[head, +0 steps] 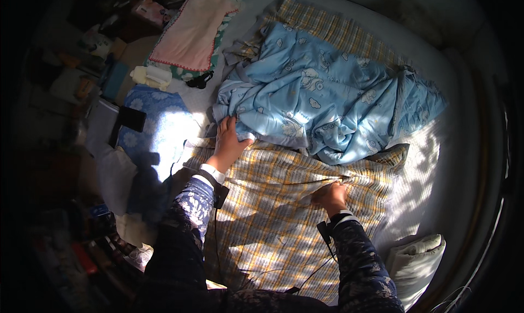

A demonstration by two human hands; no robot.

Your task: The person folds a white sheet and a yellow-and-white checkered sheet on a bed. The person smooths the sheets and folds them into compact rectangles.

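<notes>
A yellow, grey and white plaid cloth [282,214] lies spread in front of me. On its far part rests a crumpled light-blue blanket [282,91] printed with cartoon animals and clouds, and more plaid fabric shows beyond it. My left hand [230,146] lies spread where the plaid cloth meets the blanket's near left edge, thumb pointing right. My right hand [330,196] is bunched on the plaid cloth, which is gathered into creases at its fingers. Both wrists wear dark bands with cables.
At the left lie a blue floral cloth [141,98], a black flat device [132,119], a pale-yellow bundle [151,77] and a pink cloth with red edging [192,34]. A folded white item [415,268] lies at lower right. Clutter fills the far left.
</notes>
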